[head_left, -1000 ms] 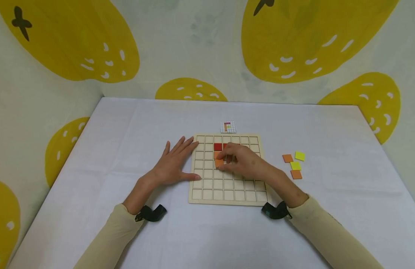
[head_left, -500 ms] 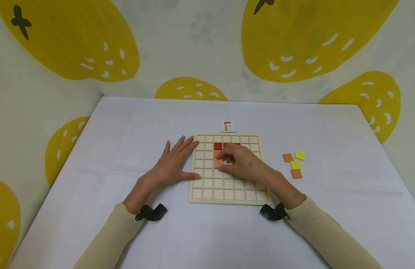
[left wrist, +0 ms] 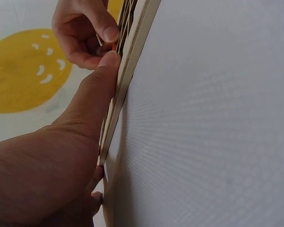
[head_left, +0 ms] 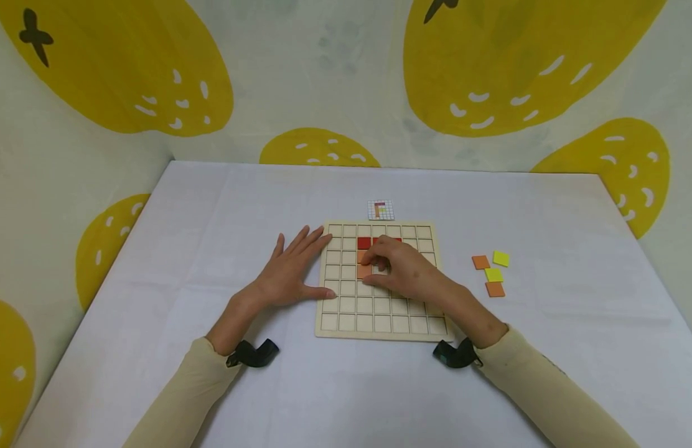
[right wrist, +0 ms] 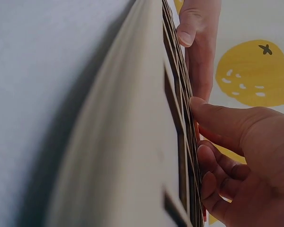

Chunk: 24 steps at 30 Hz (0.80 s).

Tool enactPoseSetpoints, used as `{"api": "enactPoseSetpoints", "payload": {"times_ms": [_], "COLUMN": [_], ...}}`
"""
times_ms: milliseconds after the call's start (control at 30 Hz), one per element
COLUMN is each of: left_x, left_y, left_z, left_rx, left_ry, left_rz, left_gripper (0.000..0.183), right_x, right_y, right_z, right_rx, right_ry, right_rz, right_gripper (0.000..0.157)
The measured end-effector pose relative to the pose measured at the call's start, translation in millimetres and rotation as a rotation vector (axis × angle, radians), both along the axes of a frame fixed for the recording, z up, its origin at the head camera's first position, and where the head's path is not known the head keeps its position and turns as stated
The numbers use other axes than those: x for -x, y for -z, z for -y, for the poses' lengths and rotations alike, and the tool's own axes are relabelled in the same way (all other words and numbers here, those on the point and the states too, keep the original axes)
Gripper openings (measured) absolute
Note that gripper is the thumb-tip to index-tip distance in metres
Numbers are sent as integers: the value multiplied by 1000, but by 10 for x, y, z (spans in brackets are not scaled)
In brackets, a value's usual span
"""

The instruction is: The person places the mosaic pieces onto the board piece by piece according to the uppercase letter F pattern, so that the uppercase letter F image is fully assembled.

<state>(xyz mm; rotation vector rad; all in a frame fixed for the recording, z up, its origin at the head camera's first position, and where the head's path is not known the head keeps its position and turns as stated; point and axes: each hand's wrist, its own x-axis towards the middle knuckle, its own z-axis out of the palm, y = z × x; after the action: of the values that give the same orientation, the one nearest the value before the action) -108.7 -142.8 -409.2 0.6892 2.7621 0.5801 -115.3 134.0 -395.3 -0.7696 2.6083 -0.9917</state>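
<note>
Orange tile (head_left: 364, 271) sits in grid board (head_left: 382, 324) under curled right hand (head_left: 403, 268)

At the center of the frame, the orange tile appears to lie flat in its cell, the right hand's grip narrowed around it, thumb at the lower edge and forefinger at the upper; how firmly they pinch, one cannot tell. The left hand (head_left: 287, 277), fingers spread and holding nothing, rests along the board's left side. The thin square looks light, stiff and slightly slippery, unlikely to break, and best taken by opposite edges. In the shallow cells just above it sit a second orange tile (head_left: 360, 256) and a row of red tiles (head_left: 364, 243), partly hidden by the hand. At center right, loose orange tiles (head_left: 495, 289) and yellow tiles (head_left: 501, 259), two of each, lie on the table (head_left: 223, 205), while a pattern card (head_left: 381, 210) lies above the board
</note>
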Motion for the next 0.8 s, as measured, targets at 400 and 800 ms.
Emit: {"api": "enactPoseSetpoints", "payload": {"times_ms": [400,800], "left_x": [-25,-21], "left_y": [-13,-23], "left_z": [0,-4], "left_rx": [0,-15], "left_ry": [-1,2], "left_rz": [14,1], "left_gripper": [113,113], "right_x": [6,71], "right_y": [-25,-124], "right_z": [-57,-267], "right_rx": [56,89], "right_ry": [-12,88], "right_rz": [32,7], "right_gripper": [28,29]}}
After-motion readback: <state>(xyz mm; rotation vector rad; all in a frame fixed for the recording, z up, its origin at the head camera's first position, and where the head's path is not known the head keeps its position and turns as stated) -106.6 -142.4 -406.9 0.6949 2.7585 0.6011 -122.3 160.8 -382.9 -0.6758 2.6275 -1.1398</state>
